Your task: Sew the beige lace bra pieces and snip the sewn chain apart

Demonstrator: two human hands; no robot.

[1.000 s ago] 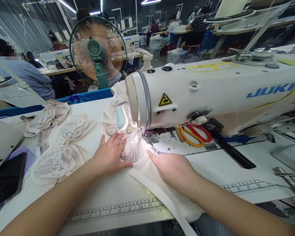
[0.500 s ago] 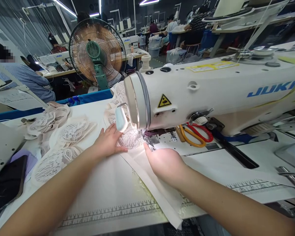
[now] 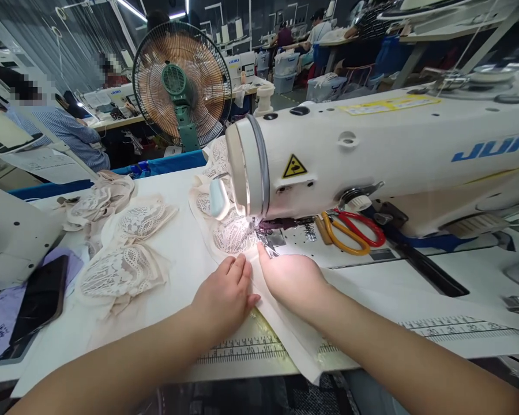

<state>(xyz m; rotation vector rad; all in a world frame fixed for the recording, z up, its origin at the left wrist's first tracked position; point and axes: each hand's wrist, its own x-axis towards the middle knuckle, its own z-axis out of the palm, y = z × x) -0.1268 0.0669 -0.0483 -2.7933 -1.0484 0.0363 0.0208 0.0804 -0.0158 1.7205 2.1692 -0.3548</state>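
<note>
Seemingly to keep it flat, the half-curled left hand (image 3: 227, 288) touches the near edge of the lace garment (image 3: 231, 236) under the sewing machine (image 3: 367, 138), the right hand (image 3: 294, 279) its right, both grips too hidden to tell.

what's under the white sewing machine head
Pale lace fabric under the left end of the sewing machine head, by the right hand; farther right, orange and red looped handles. Part of the lace is covered; no blades show.
</note>
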